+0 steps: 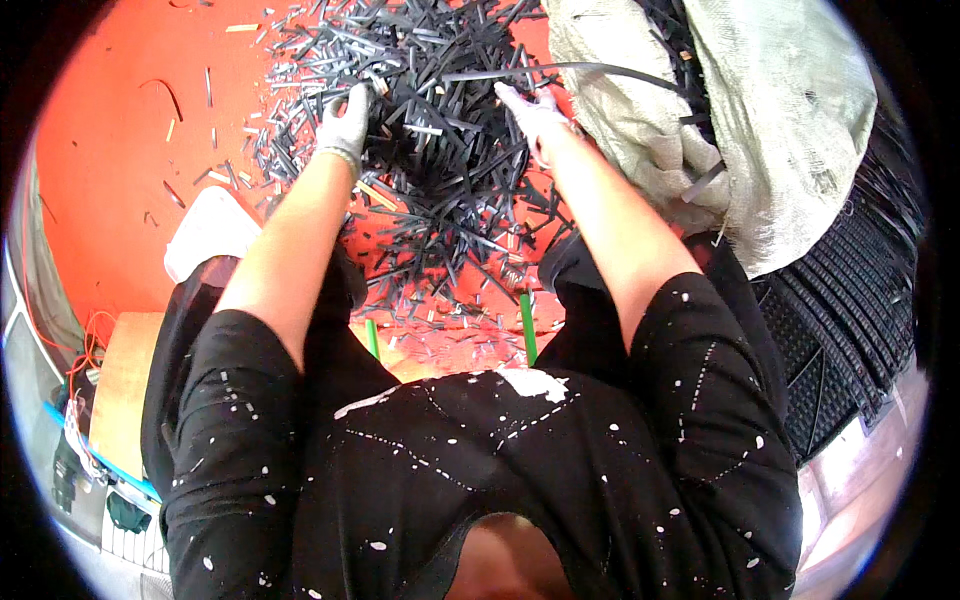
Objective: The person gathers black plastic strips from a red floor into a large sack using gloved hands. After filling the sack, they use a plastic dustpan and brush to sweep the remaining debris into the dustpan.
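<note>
A heap of short black and grey strips (430, 150) lies on the red surface in front of me. My left hand (343, 128), in a pale glove, rests at the heap's left side with its fingers reaching forward and apart. Opposite it, my right hand (535, 115), gloved too, stands at the right side with fingers stretched toward the strips. Neither hand visibly holds anything. One long dark strip (610, 68) arches past the right fingertips, from the heap to a pale woven sack (785, 130).
More dark strips show in the sack's opening. A black ribbed woven basket (840, 310) stands at the right. A white container (210, 235) sits by my left forearm. Scattered scraps dot the red surface (110, 220). A wooden board (122, 385) and orange cable (92, 335) are far left.
</note>
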`<act>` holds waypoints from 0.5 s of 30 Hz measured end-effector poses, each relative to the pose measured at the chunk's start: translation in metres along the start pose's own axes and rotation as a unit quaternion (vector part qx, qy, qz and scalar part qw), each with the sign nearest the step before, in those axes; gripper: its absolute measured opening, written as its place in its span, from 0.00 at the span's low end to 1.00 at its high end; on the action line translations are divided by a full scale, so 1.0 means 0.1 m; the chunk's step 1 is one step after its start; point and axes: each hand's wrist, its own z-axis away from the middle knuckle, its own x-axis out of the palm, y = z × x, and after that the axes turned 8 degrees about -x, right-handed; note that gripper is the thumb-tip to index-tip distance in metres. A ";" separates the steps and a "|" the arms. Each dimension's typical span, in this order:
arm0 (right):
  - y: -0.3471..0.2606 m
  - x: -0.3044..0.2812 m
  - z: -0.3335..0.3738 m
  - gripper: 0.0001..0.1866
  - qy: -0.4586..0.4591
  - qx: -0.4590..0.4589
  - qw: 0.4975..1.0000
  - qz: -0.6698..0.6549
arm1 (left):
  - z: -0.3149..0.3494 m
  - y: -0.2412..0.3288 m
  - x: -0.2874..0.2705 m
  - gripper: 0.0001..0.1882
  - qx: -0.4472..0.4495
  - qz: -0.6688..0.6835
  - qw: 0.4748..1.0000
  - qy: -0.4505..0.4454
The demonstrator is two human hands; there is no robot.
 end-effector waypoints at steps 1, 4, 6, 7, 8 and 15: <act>-0.15 0.10 0.25 0.59 0.021 0.046 0.997 0.052 | 0.04 -0.09 0.03 0.48 -0.022 -0.050 0.997 0.046; -0.17 0.45 0.45 0.53 0.025 0.054 0.996 -0.068 | 0.45 -0.08 0.48 0.49 -0.014 -0.170 0.983 0.073; -0.21 0.86 0.30 0.50 -0.002 0.023 0.987 -0.162 | 0.39 -0.22 0.64 0.43 0.035 -0.043 0.998 0.017; -0.22 0.91 0.32 0.49 -0.017 0.001 0.985 -0.174 | 0.52 -0.20 0.74 0.40 0.019 0.041 0.998 -0.047; -0.14 1.08 0.12 0.41 0.061 0.006 0.969 -0.239 | 0.77 -0.06 0.95 0.37 0.008 0.126 0.984 -0.124; -0.53 0.72 1.00 0.21 -0.093 -0.080 0.923 -0.365 | 1.56 0.38 0.62 0.27 -0.051 0.271 0.941 -0.196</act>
